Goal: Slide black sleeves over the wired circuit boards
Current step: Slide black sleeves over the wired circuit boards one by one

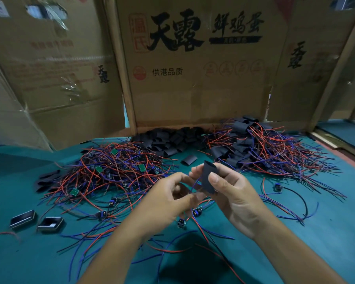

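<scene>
Hands meet over the middle of a teal work surface [326, 232]. Right hand [232, 193] pinches a flat black sleeve [208, 177] between thumb on its near face and fingers behind it, the sleeve standing nearly upright. Left hand [168, 197] is curled with thumb and fingertips drawn together around thin red and blue wires [195, 184] just at the sleeve's lower end; whether a board sits inside the grasp cannot be told. Two small wired circuit boards [181, 223] hang or lie just below the hands at 6 o'clock, trailing red and blue leads toward the near edge. Unsleeved boards lie in a tangled heap [111, 173] at 9 to 10 o'clock of the hands, green board faces showing among the wires. Loose black sleeves form a pile [168, 140] at 12 o'clock against the cardboard, with one single sleeve [189, 160] lying apart just beyond the hands. Sleeved units with wires are stacked in a second heap [260, 146] at 1 to 2 o'clock. Two black open housings [36, 221] rest side by side at 8 o'clock. Printed cardboard panels [193, 64] stand upright along the far edge.
</scene>
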`<action>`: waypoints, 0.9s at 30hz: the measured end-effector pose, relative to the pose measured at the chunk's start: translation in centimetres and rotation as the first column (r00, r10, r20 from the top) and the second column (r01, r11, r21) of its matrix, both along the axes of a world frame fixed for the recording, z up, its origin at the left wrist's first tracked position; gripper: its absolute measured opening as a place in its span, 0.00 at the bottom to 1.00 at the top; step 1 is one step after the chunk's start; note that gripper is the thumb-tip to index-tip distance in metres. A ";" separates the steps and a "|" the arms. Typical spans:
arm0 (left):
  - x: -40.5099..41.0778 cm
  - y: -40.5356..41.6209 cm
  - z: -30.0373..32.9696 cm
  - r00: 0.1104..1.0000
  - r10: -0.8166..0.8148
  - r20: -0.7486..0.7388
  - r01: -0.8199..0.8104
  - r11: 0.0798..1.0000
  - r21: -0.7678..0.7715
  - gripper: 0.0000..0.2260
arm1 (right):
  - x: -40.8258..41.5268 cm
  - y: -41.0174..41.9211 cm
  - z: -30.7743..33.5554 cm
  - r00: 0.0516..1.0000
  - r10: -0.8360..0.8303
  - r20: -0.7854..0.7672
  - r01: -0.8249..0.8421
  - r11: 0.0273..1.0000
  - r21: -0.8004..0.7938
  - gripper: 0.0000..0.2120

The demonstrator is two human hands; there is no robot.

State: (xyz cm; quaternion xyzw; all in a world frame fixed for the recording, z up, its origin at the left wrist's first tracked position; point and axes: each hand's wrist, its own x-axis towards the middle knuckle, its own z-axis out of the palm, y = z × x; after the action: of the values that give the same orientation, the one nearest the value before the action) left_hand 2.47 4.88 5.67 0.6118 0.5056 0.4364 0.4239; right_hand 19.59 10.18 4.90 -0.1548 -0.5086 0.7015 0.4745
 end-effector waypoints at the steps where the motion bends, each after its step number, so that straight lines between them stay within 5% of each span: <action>1: 0.3 0.0 -0.1 1.000 0.005 -0.018 -0.005 0.999 0.032 0.09 | -0.1 -0.1 0.0 1.000 0.007 0.005 -0.007 1.000 -0.002 0.29; 10: -0.4 -0.5 0.9 0.993 -0.051 -0.109 0.052 0.999 0.007 0.08 | 0.5 0.1 0.5 1.000 -0.023 0.020 0.022 0.999 0.032 0.22; 16: 0.2 -0.8 1.0 0.942 0.126 -0.311 -0.039 0.961 0.273 0.12 | 0.4 0.0 0.5 1.000 -0.022 0.005 0.022 1.000 0.017 0.30; 22: 0.0 -0.9 1.2 0.988 0.135 -0.078 -0.114 0.968 0.223 0.08 | 0.8 0.1 1.0 1.000 -0.004 0.012 0.004 1.000 0.024 0.27; 27: -0.6 -1.3 1.0 0.859 0.350 -0.374 -0.108 0.838 0.535 0.07 | 0.7 -0.1 1.0 1.000 -0.001 -0.001 0.001 1.000 -0.013 0.27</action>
State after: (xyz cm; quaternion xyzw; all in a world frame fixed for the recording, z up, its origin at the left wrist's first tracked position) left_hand 1.83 3.58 6.63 0.7177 0.5328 0.4438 0.0640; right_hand 20.27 10.06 5.94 -0.1578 -0.5035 0.7047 0.4743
